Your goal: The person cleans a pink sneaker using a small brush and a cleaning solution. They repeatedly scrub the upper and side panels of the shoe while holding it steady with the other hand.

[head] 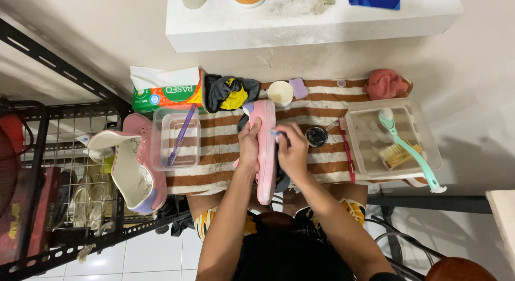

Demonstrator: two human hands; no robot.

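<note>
Brown-and-cream striped cloth covers the table in front of us, and almost everything sits on it. To the right stands a clear plastic tub holding a mint-green long-handled brush and a small wooden brush. To the left a second shoe, pink with a pale inside, rests on its side against a smaller clear tub, which holds a purple toothbrush.

At the middle we hold a pink shoe sole-up, lengthwise away from us, just above the cloth. Our left hand is closed around its left edge, steadying it. Our right hand is curled against the right edge, pinching something small and pale that we cannot make out.

We judge the shoe light and fairly soft, likely to flex if held only at one end, and possibly slick if wet; a grip across the midsole looks firmest.

Beyond it lie a dark cloth with yellow, a small white cup, a lilac soap bar and a little round dark tin.
</note>
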